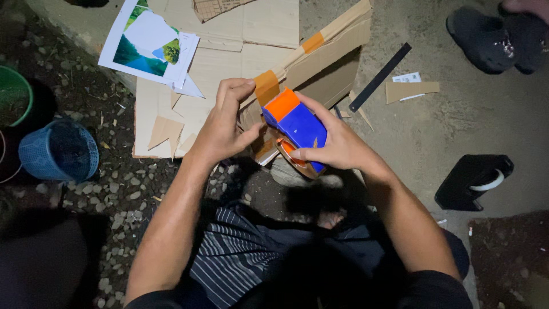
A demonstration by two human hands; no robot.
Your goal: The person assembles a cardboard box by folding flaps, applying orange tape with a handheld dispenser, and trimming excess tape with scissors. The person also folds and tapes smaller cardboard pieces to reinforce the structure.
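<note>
My right hand (338, 143) grips a blue and orange tape dispenser (294, 121) with a roll of brown tape under it. The dispenser rests against a folded piece of cardboard (329, 54) that bears strips of orange-brown tape. My left hand (225, 123) presses on the cardboard just left of the dispenser, thumb toward the dispenser and fingertips by a taped strip (266, 86). Both hands work over my lap, above gravel ground.
Flat cardboard sheets (251, 28) lie ahead, with a printed landscape picture (147, 40) on their left part. A black ruler (380, 76) and cardboard scrap (410, 89) lie right. A blue basket (57, 150), green tub (14, 94), dark shoes (497, 37) and black object (472, 180) surround.
</note>
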